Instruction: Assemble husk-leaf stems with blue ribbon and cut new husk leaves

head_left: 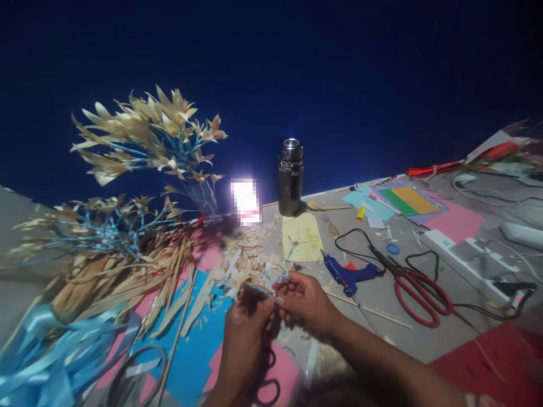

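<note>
My left hand (248,325) and my right hand (307,302) meet near the middle of the table, fingers closed in a pinch. Between them is a thin blue-wrapped stem (287,265) with a small pale tip, rising above my right fingers. Another stretch of it crosses the left fingers; the exact grip points are hidden. Under my left wrist show the dark handles of small scissors (269,390). Just beyond the hands lie dried husk scraps (250,254) and a yellow paper piece (303,237). A blue glue gun (350,274) lies right of my right hand.
Finished-looking dried husk flowers (144,135) stand at left above blue ribbon (63,350) and blue paper (186,333). A dark flask (291,183) stands at the back beside a blurred bright patch. Red-handled scissors (424,297), cables and a power strip (462,260) lie at right.
</note>
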`<state>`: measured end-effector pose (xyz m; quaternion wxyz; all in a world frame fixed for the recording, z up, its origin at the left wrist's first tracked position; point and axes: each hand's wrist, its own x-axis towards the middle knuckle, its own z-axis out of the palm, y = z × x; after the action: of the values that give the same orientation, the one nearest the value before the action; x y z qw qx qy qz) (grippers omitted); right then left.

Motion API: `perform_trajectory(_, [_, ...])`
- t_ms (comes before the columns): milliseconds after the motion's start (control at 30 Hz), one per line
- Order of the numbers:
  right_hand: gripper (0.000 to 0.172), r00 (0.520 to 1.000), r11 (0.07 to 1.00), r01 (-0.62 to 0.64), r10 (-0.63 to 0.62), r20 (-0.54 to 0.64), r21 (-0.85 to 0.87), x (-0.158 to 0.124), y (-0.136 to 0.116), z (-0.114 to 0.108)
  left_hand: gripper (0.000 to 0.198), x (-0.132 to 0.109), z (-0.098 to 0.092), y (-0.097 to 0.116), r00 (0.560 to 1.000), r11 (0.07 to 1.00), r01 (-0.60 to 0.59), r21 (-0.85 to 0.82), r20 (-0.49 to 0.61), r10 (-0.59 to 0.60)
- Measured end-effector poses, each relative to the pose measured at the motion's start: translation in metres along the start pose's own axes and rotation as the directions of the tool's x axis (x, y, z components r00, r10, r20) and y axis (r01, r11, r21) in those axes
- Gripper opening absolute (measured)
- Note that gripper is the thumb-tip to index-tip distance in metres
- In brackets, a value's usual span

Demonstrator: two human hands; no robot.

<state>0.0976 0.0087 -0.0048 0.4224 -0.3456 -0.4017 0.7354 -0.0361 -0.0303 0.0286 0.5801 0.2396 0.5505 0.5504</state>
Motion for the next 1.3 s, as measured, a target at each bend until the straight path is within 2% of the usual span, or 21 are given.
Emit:
perform_trajectory(233, [0.038, 0.998, 0.998, 0.056, -0.056, 0.006, -0.022, -0.001, -0.009, 0.001, 0.033, 0.001, -0.003, -0.005, 0.998, 0.998, -0.061, 0.029, 0.016, 0.06])
perform_trajectory(367, [0.039, 0.998, 0.997, 0.065, -0.065, -0.022, -0.037, -0.002, -0.01, 0.002, 0.037, -0.002, -0.002, -0.003, 0.998, 0.997, -0.068, 0.042, 0.008, 0.068])
perform_trajectory(467, [0.04, 0.992, 0.995, 0.093, -0.095, -0.085, -0.029, -0.002, -0.011, 0.001, 0.043, -0.003, -0.001, -0.003, 0.997, 0.999, -0.042, 0.005, 0.059, 0.041])
perform_trajectory(600, [0.039, 0.988, 0.992, 0.11, -0.115, -0.101, -0.055, -0.002, -0.012, -0.001, 0.05, -0.002, -0.002, -0.008, 0.997, 1.0, 0.01, 0.004, 0.081, -0.01])
perform_trajectory(900, [0.037, 0.991, 0.996, 0.083, -0.084, -0.106, -0.018, -0.003, -0.012, 0.003, 0.036, -0.003, 0.001, -0.019, 0.993, 0.988, 0.048, -0.145, 0.114, -0.032])
perform_trajectory(1067, [0.037, 0.989, 0.997, 0.066, -0.07, -0.131, -0.035, -0.004, -0.013, 0.002, 0.035, -0.001, 0.002, -0.015, 0.991, 0.991, 0.086, -0.103, 0.114, -0.074])
perform_trajectory(1300, [0.039, 0.987, 0.999, 0.032, -0.036, -0.158, -0.025, -0.002, -0.011, 0.0, 0.035, -0.003, 0.003, -0.011, 0.991, 0.994, 0.079, -0.074, 0.11, -0.071])
